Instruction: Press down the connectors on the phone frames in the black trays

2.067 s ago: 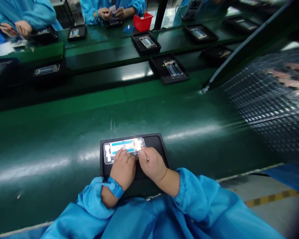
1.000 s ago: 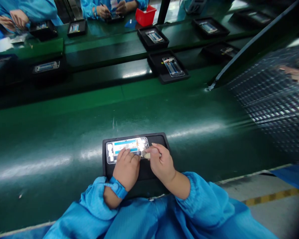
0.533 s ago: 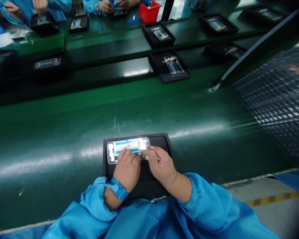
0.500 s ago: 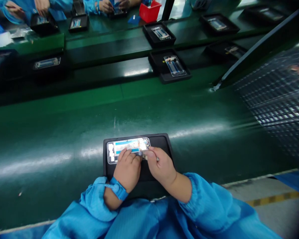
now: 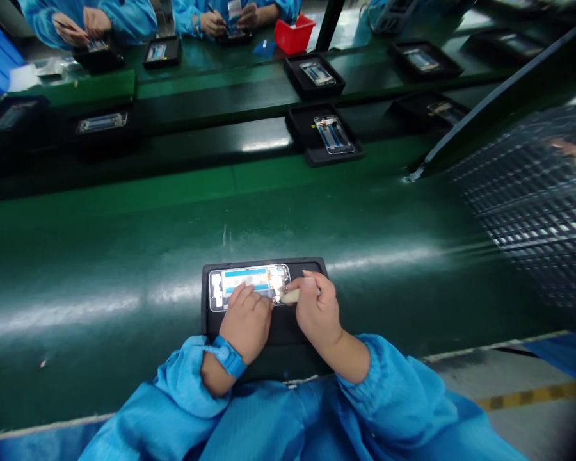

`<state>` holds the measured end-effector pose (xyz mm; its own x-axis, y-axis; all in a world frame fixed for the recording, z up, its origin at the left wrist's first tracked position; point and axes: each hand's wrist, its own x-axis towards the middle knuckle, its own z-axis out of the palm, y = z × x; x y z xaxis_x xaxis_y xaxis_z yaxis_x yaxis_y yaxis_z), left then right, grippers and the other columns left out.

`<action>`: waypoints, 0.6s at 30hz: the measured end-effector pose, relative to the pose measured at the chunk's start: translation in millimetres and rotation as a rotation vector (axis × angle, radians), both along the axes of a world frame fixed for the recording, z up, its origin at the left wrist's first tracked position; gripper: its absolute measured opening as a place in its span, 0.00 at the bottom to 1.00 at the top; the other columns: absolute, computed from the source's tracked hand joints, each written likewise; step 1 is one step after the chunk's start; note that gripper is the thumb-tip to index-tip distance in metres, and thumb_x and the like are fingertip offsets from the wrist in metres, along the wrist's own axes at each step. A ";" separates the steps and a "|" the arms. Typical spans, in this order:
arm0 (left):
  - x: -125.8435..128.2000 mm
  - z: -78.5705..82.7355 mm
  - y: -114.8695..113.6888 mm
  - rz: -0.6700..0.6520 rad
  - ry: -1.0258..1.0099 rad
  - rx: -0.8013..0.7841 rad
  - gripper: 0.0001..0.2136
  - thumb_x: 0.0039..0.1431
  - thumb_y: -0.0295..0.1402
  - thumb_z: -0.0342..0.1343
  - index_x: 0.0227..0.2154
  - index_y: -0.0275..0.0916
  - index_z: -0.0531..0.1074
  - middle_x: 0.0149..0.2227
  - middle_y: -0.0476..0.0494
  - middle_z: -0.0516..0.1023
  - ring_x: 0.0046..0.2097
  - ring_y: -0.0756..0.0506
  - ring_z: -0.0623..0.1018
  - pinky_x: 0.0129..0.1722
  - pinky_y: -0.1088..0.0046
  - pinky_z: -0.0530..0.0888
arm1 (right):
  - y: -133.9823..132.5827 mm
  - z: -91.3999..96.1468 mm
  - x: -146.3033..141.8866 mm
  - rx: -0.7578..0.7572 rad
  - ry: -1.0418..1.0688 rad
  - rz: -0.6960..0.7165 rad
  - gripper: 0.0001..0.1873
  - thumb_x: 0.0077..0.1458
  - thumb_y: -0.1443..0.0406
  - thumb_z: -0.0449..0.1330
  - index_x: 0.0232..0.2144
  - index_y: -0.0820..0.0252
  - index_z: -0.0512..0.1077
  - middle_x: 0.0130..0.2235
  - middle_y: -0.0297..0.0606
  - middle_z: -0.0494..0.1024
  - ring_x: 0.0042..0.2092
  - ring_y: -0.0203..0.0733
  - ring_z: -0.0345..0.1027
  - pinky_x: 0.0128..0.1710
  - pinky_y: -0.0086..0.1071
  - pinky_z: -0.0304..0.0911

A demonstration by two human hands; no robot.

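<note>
An opened phone (image 5: pixel 216 291) with its inner parts showing lies in a black tray (image 5: pixel 312 266) in front of me. My left hand (image 5: pixel 246 323), with a blue band at its wrist, lays its outstretched fingers over the phone's near edge; its thumb is hidden. A pale, stick-like tool (image 5: pixel 290 297) is pinched in the closed fingers of my right hand (image 5: pixel 319 308). The tool's tip meets the right end of the phone, close to my left fingertips. Exactly what the tip touches is too small to make out.
Beyond the green bench (image 5: pixel 125 243), black trays with opened phones (image 5: pixel 335 134) stand along the line. Across it, co-workers' hands (image 5: pixel 214 24) handle phones near a red bin (image 5: pixel 294 36). A slanted post (image 5: pixel 441 148) and a mesh-like surface (image 5: pixel 532 198) occupy the right side.
My right hand has shifted slightly right and turned, showing more of the pale tool. My left hand stays on the phone. The camera view has tilted a little.
</note>
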<state>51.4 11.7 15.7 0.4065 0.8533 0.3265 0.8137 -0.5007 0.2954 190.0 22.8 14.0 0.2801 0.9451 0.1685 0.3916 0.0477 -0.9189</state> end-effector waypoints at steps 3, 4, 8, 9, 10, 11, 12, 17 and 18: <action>0.1 0.3 0.3 -0.003 -0.007 0.000 0.07 0.55 0.27 0.47 0.29 0.36 0.71 0.28 0.45 0.73 0.41 0.43 0.71 0.49 0.59 0.66 | -0.4 -4.7 -0.1 -0.011 0.042 -0.027 0.10 0.56 0.60 0.46 0.38 0.58 0.59 0.26 0.34 0.73 0.26 0.37 0.69 0.29 0.34 0.65; 0.3 0.5 0.3 -0.004 -0.008 0.001 0.07 0.55 0.27 0.47 0.29 0.36 0.71 0.28 0.45 0.73 0.41 0.43 0.71 0.49 0.59 0.66 | -0.3 -5.6 0.1 -0.002 0.046 -0.033 0.10 0.56 0.60 0.46 0.38 0.58 0.59 0.26 0.34 0.74 0.27 0.37 0.69 0.29 0.34 0.65; -0.7 3.0 -1.7 0.003 0.002 0.018 0.07 0.55 0.28 0.48 0.31 0.36 0.71 0.29 0.44 0.73 0.42 0.42 0.70 0.49 0.58 0.66 | 4.5 2.1 2.7 0.023 -0.012 -0.060 0.12 0.56 0.59 0.45 0.39 0.58 0.60 0.26 0.34 0.74 0.29 0.38 0.69 0.33 0.36 0.64; -2.3 4.4 -2.7 0.012 0.012 0.018 0.07 0.55 0.28 0.48 0.31 0.36 0.71 0.30 0.44 0.74 0.43 0.42 0.69 0.49 0.58 0.66 | 7.3 7.6 4.2 -0.020 -0.056 -0.074 0.13 0.55 0.58 0.46 0.38 0.58 0.61 0.27 0.35 0.74 0.30 0.39 0.69 0.34 0.36 0.64; -4.8 6.0 -3.8 0.023 0.026 0.014 0.07 0.55 0.28 0.48 0.32 0.36 0.71 0.31 0.44 0.74 0.44 0.41 0.69 0.50 0.56 0.65 | 10.7 14.3 6.1 -0.090 -0.107 -0.075 0.14 0.55 0.57 0.46 0.38 0.58 0.62 0.28 0.36 0.74 0.32 0.40 0.70 0.36 0.37 0.64; -8.0 7.7 -4.9 0.035 0.043 0.007 0.07 0.55 0.28 0.49 0.33 0.36 0.72 0.32 0.44 0.74 0.44 0.40 0.68 0.51 0.55 0.64 | 14.5 21.7 8.3 -0.177 -0.164 -0.056 0.14 0.55 0.57 0.47 0.38 0.58 0.64 0.30 0.38 0.75 0.34 0.41 0.70 0.37 0.37 0.63; -12.1 9.2 -6.0 0.048 0.062 -0.002 0.07 0.55 0.28 0.49 0.34 0.36 0.72 0.33 0.44 0.74 0.45 0.40 0.68 0.51 0.54 0.63 | 18.4 29.2 10.8 -0.276 -0.221 -0.008 0.15 0.54 0.56 0.47 0.38 0.58 0.66 0.33 0.39 0.75 0.36 0.42 0.70 0.37 0.36 0.63; -33.0 11.5 -9.5 0.112 0.108 -0.001 0.09 0.55 0.32 0.49 0.36 0.35 0.72 0.35 0.41 0.74 0.46 0.38 0.67 0.50 0.51 0.63 | 31.2 51.4 19.0 -0.673 -0.506 0.452 0.15 0.52 0.58 0.51 0.39 0.57 0.69 0.37 0.39 0.76 0.39 0.45 0.69 0.36 0.33 0.61; -35.2 10.9 -9.9 0.118 0.106 -0.001 0.09 0.56 0.33 0.49 0.36 0.35 0.72 0.35 0.41 0.74 0.46 0.38 0.68 0.49 0.51 0.63 | 31.9 51.8 19.2 -0.705 -0.564 0.505 0.15 0.52 0.57 0.52 0.39 0.57 0.69 0.36 0.40 0.76 0.38 0.46 0.70 0.35 0.33 0.61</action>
